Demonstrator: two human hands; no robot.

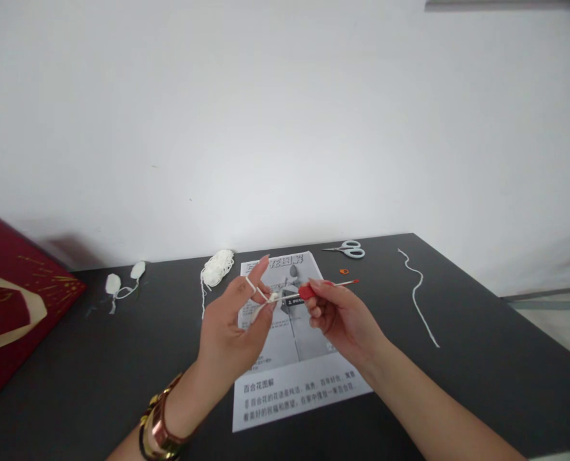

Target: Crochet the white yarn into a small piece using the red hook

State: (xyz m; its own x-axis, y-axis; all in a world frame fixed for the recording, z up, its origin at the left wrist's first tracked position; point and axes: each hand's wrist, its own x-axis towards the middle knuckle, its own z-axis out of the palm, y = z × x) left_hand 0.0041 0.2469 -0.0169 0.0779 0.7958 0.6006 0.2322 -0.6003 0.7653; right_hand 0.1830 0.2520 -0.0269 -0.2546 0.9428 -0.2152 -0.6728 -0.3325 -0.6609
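A small white crochet piece (pixel 274 298) is pinched between the thumb and fingers of my left hand (pixel 239 317), its index finger raised with white yarn looped round it. My right hand (pixel 335 314) grips a crochet hook (pixel 307 292) by its red handle. The hook's thin metal shaft points left and reaches the crochet piece; whether its tip is inside a stitch is too small to tell. Behind my left hand lies a loose ball of white yarn (pixel 218 267), a strand trailing from it toward that hand. Both hands are above a printed pattern sheet (pixel 266 413).
Scissors (pixel 352 249) and an orange stitch marker (pixel 344 271) lie behind my right hand. A cut white yarn length (pixel 417 288) rests at the right. Two white crocheted petals (pixel 113 283) lie left, near a red bag (pixel 20 301). A white wall (pixel 285 128) backs the black table (pixel 496 358).
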